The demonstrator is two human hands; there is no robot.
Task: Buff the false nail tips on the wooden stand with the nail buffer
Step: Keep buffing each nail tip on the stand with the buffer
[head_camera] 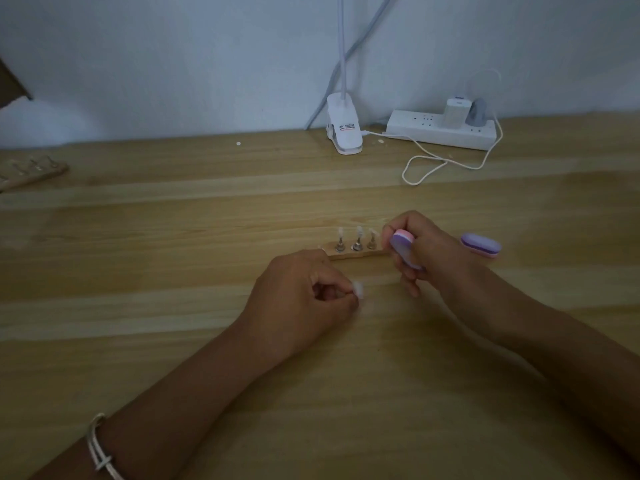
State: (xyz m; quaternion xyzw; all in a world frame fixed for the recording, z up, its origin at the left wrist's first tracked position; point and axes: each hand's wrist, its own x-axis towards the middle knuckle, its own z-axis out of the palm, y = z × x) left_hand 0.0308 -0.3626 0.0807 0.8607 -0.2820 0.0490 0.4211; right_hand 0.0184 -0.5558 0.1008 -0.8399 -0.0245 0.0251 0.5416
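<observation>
Both hands are busy and sit a little apart. The left hand [304, 296] has its fingers curled and pinches one small white nail tip [358, 291], on the near side of the stand. The right hand [429, 251] is wrapped round the nail buffer [401, 249], a purple and pink block, and holds it up and to the right of that tip.

Just behind the hands, the wooden stand [356, 253] lies on the table [173, 341]. Three more nail tips [359, 232] stick up from it on little metal holders. The hands hide both ends of the stand.

The loose tip looks very light, thin and smooth. I think it could slip out, bend or even snap. It is best pinched by its sides, with the top left free to rub. The buffer looks light and a bit squashy, so it is best held by its long edges and rubbed gently.

A second buffer [480, 244] lies on the table to the right. Far off by the wall are a white lamp clip [344, 129], a power strip [440, 131] and a white cord [433, 164]. Another stand [31, 173] lies far left. A bracelet [100, 452] is on the left wrist.
</observation>
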